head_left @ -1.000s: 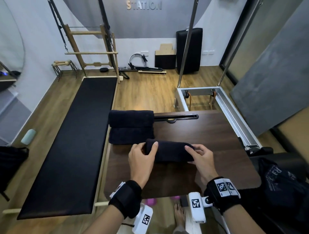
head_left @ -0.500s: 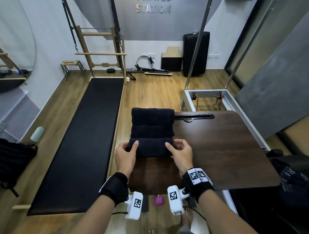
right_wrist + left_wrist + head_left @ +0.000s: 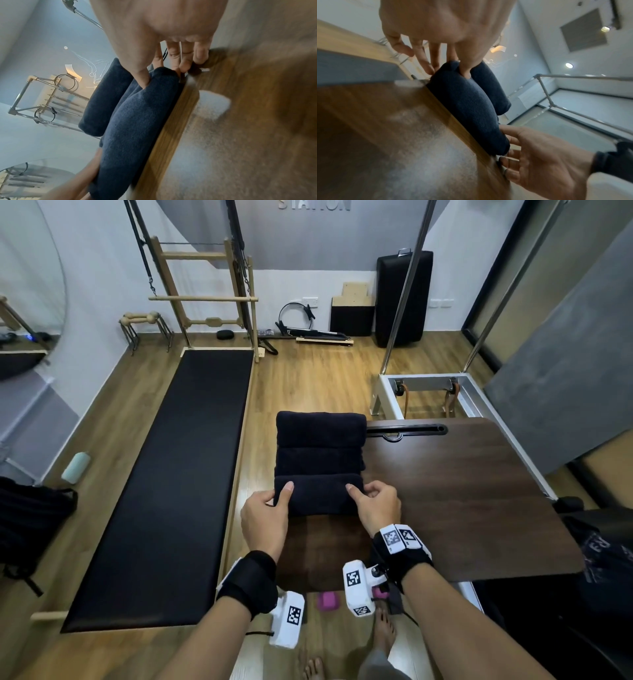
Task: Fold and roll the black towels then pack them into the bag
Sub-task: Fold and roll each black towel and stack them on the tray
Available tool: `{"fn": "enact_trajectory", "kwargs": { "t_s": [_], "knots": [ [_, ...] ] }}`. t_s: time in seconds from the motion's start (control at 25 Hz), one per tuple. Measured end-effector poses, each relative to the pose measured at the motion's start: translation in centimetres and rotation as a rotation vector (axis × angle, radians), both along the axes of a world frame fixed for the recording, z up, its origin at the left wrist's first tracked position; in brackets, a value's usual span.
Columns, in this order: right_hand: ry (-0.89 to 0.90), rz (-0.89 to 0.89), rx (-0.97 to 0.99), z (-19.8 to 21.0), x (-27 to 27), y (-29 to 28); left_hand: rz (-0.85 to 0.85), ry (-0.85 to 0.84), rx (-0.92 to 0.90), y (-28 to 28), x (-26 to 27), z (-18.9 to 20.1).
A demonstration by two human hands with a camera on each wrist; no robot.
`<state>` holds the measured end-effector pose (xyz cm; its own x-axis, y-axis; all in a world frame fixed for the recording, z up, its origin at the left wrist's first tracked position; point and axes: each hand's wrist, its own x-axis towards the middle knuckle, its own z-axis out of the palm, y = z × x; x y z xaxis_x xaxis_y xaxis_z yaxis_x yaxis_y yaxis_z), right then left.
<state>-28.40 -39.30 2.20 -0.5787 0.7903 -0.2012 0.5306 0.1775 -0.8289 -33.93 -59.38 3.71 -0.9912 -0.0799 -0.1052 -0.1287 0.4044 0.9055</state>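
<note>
Three rolled black towels lie side by side in a row at the left edge of the dark wooden table (image 3: 479, 501), each touching the next: far roll (image 3: 321, 429), middle roll (image 3: 318, 461), near roll (image 3: 317, 495).

Left hand (image 3: 265, 517) at the near roll's left end: thumb laid on top of the roll, fingers down against the end face, lightly curled round it. Left wrist view shows the thumb pressed into the groove between the near roll and the middle one.

Right hand (image 3: 376, 506) at the right end: thumb on top, fingers bent against the end by the tabletop. Both hands hold the one roll, which rests on the table.

One black bag (image 3: 606, 559), white lettering, at the right edge beyond the table corner, partly out of view.

Also counted: one long black padded mat (image 3: 164, 491) on the wooden floor at left, one mint-coloured cylinder (image 3: 76, 468) beside it, two bare feet below the table edge.
</note>
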Motion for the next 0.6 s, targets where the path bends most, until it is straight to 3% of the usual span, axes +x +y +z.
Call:
{"fn": "enact_trajectory", "kwargs": {
  "t_s": [0.2,0.44,0.6],
  "knots": [
    [0.070,-0.041,-0.082,0.1,0.9,0.2,-0.151,0.002,-0.010,-0.6,0.8,0.2],
    [0.192,0.005,-0.197,-0.1,2.8,-0.1,-0.095,0.071,0.016,-0.3,1.2,0.0],
    [0.216,0.064,-0.166,-0.1,3.4,-0.5,-0.106,0.061,0.039,0.0,1.5,-0.1]
  ]
}}
